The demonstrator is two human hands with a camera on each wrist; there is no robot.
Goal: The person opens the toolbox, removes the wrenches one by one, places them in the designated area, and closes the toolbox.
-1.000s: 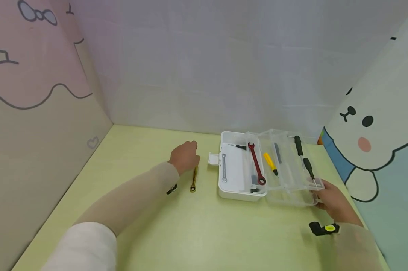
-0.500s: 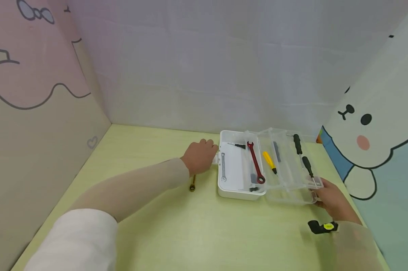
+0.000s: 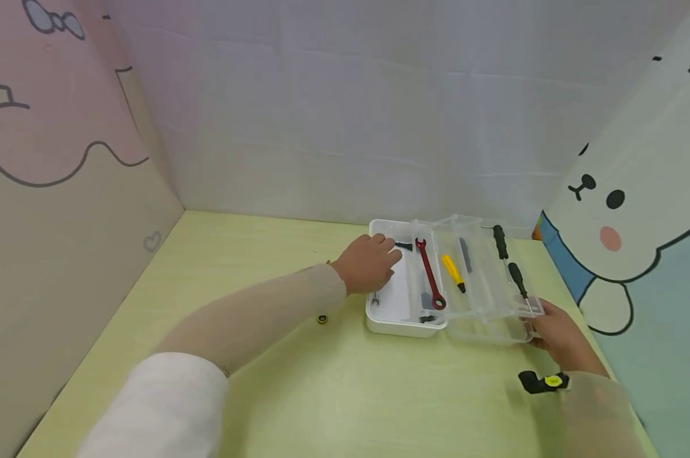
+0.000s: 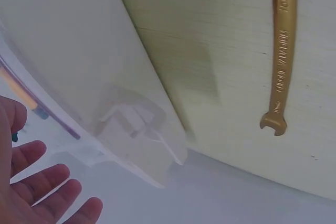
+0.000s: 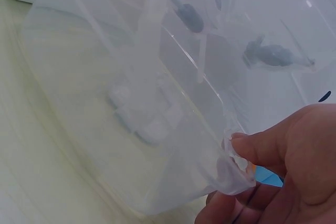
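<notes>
My left hand [image 3: 372, 264] hovers over the left side of the white toolbox [image 3: 404, 329], fingers relaxed and apart with nothing between them. Below it a small silver wrench [image 3: 376, 300] lies in the box, mostly hidden by the hand. To the left, a gold combination wrench [image 4: 282, 51] rests on the table; the forearm covers most of it in the head view. My right hand [image 3: 562, 334] pinches the near right corner of a clear plastic tray [image 5: 199, 124] between thumb and fingers. The tray holds a red combination wrench [image 3: 430, 273] and a yellow-handled screwdriver [image 3: 453, 273].
Two black screwdrivers [image 3: 500, 242] lie toward the right of the clear tray. Another small black-handled tool [image 3: 404, 246] sits at the back of the white box. A pale wall [image 3: 322, 127] rises behind the yellow-green table [image 3: 379, 394], with printed panels on both sides.
My left hand has moved right, from beside the gold wrench across the box's latch to over the white box. My right hand keeps its hold on the tray corner.
</notes>
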